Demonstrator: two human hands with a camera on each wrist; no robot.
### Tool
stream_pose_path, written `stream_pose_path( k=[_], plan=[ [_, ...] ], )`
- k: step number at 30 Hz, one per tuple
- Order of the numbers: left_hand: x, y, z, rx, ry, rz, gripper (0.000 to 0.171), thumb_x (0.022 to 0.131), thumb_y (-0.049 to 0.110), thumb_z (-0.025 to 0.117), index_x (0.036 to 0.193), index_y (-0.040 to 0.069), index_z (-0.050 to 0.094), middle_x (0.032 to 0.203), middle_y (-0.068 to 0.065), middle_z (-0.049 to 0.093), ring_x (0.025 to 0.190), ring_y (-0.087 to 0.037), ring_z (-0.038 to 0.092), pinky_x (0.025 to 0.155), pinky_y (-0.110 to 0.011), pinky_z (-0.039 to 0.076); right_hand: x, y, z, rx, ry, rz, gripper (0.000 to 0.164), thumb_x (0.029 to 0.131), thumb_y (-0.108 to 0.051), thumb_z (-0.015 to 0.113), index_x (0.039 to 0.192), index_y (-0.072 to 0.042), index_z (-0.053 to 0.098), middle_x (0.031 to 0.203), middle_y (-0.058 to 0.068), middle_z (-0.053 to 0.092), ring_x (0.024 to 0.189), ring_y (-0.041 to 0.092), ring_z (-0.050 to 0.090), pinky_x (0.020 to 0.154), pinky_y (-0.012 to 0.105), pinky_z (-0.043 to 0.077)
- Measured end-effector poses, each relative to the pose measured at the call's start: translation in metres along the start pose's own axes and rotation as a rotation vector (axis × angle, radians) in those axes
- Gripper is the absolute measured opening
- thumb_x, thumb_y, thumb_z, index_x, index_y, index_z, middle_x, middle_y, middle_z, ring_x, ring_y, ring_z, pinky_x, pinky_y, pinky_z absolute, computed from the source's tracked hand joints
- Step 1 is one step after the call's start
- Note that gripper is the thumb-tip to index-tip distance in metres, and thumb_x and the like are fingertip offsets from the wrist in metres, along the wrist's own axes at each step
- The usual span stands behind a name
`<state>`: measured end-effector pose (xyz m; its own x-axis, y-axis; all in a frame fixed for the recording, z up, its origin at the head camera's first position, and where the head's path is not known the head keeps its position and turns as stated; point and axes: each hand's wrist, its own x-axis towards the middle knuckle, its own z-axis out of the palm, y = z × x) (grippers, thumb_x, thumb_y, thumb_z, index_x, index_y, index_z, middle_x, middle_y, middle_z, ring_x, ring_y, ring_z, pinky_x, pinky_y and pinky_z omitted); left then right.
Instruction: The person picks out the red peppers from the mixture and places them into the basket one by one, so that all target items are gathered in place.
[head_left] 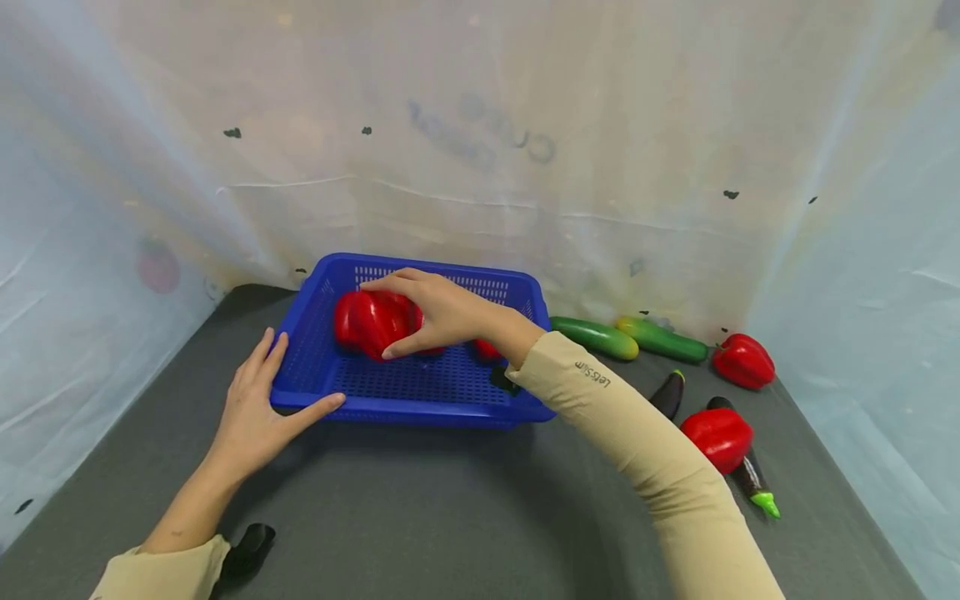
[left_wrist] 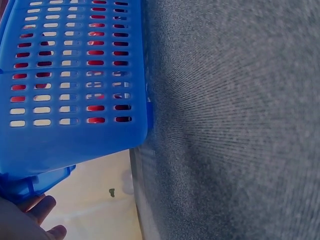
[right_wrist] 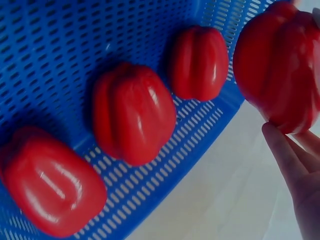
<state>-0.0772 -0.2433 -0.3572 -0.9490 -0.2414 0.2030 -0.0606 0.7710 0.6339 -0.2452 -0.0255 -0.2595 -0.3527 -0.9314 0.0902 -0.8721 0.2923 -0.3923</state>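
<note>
My right hand (head_left: 442, 312) grips a red bell pepper (head_left: 378, 323) between thumb and fingers, over the blue plastic basket (head_left: 420, 410). In the right wrist view the held pepper (right_wrist: 280, 65) is raised apart from three more red bell peppers lying along the basket's slotted wall: one near the bottom left (right_wrist: 55, 182), a middle one (right_wrist: 132, 115) and a far one (right_wrist: 198, 63). My left hand (head_left: 251, 412) is spread at the basket's left front corner, its fingers and thumb straight along the rims. Only a few of its fingertips show in the left wrist view, beside the basket (left_wrist: 75, 140).
Right of the basket lie two cucumbers (head_left: 596, 336) and a red bell pepper (head_left: 742, 362) near the back wall. Closer in are an eggplant (head_left: 667, 395) and another red bell pepper (head_left: 717, 439) resting across a second eggplant (head_left: 750, 479). Pale sheeting (head_left: 480, 125) encloses the grey tabletop (head_left: 435, 508).
</note>
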Motion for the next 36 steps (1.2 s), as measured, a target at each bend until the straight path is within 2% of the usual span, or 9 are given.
stream_pose_path(
  k=[5,8,14,22,26,36],
  plan=[
    [0.0,0.001,0.0,-0.006,0.0,0.006,0.108,0.078,0.053,0.072,0.155,0.014,0.007,0.162,-0.016,0.0,0.141,-0.053,0.006,0.099,-0.08,0.013,0.011,0.0,0.006,-0.02,-0.034,-0.001,0.08,0.079,-0.043,0.074,0.148,-0.021,0.037,0.15,0.005,0.039,0.135,0.022,0.039,0.107,0.037,0.041],
    [0.0,0.002,0.001,-0.012,-0.004,0.006,0.109,0.078,0.053,0.072,0.155,0.013,0.007,0.162,-0.015,0.0,0.142,-0.052,0.005,0.099,-0.08,0.013,0.018,0.001,0.011,-0.023,-0.055,0.002,0.08,0.079,-0.044,0.073,0.147,-0.02,0.038,0.15,0.003,0.04,0.136,0.02,0.038,0.109,0.036,0.038],
    [-0.001,0.004,0.002,-0.004,-0.004,0.005,0.108,0.078,0.052,0.072,0.155,0.012,0.007,0.161,-0.016,0.0,0.142,-0.052,0.005,0.097,-0.08,0.016,0.028,0.001,0.021,0.067,-0.12,0.038,0.078,0.078,-0.043,0.074,0.145,-0.02,0.04,0.143,0.002,0.047,0.126,0.016,0.046,0.096,0.027,0.049],
    [-0.006,0.007,0.004,-0.004,-0.004,-0.007,0.108,0.077,0.051,0.072,0.155,0.012,0.008,0.161,-0.017,0.002,0.141,-0.052,0.006,0.096,-0.08,0.018,0.037,-0.001,0.035,0.141,-0.23,0.08,0.078,0.077,-0.047,0.074,0.143,-0.022,0.041,0.135,0.0,0.051,0.114,0.012,0.049,0.082,0.017,0.051],
    [-0.007,0.008,0.004,-0.003,-0.008,-0.008,0.108,0.077,0.051,0.072,0.155,0.013,0.007,0.161,-0.017,0.002,0.141,-0.052,0.007,0.095,-0.08,0.02,0.04,-0.002,0.038,0.139,-0.262,0.121,0.078,0.076,-0.048,0.074,0.142,-0.022,0.042,0.134,0.0,0.051,0.116,0.012,0.048,0.083,0.019,0.052],
    [-0.005,0.007,0.004,-0.014,-0.009,-0.001,0.108,0.078,0.051,0.071,0.155,0.013,0.007,0.162,-0.015,0.001,0.142,-0.052,0.006,0.096,-0.08,0.018,0.055,-0.007,0.049,0.055,-0.305,0.201,0.08,0.078,-0.051,0.071,0.145,-0.021,0.039,0.142,0.0,0.047,0.125,0.015,0.044,0.1,0.034,0.047]
  ],
)
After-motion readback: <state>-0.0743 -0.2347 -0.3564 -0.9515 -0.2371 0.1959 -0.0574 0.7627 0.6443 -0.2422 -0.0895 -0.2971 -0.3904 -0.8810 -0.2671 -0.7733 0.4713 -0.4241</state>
